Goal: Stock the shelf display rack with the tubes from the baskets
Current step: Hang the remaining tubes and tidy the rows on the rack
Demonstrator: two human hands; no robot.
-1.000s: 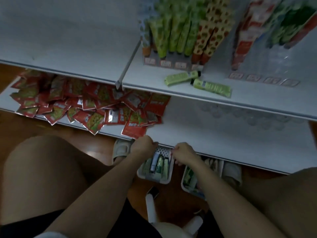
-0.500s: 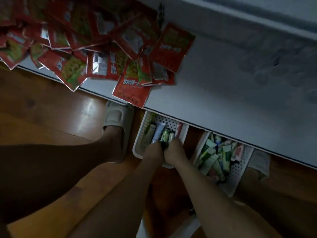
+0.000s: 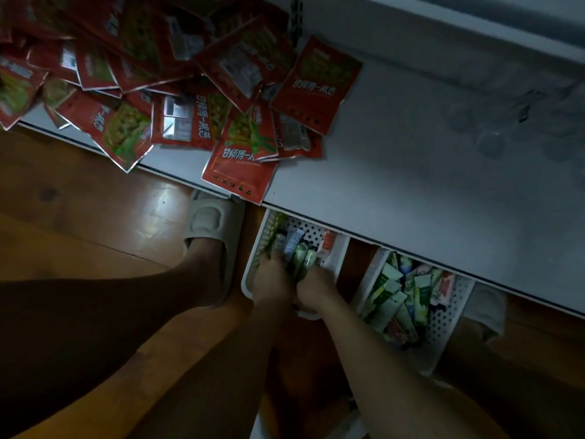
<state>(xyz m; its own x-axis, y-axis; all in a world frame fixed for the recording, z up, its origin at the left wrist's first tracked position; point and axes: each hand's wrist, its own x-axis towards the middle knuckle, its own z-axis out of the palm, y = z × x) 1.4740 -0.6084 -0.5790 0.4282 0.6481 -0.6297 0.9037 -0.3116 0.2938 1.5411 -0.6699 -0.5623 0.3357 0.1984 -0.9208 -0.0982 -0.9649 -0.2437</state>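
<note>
The room is dim, with a glossy brown wooden floor (image 3: 104, 223) under a white shelf (image 3: 395, 172) whose front edge runs diagonally across the view. On the shelf's left part lies a loose heap of red snack packets (image 3: 177, 90) printed with green vegetables and white Chinese characters, too blurred to read with certainty; one packet overhangs the shelf edge. On the floor, partly tucked beneath the shelf, stand two white perforated baskets. The left basket (image 3: 262, 236) holds a few tubes (image 3: 300, 251), green and pale blue, their labels illegible. Both hands reach into it side by side: the left hand (image 3: 272, 280) and the right hand (image 3: 315, 282) are each curled around tubes there. The right basket (image 3: 449, 318) is crowded with mixed green and white tubes. A grey slipper (image 3: 205, 220) sits just left of the left basket.
</note>
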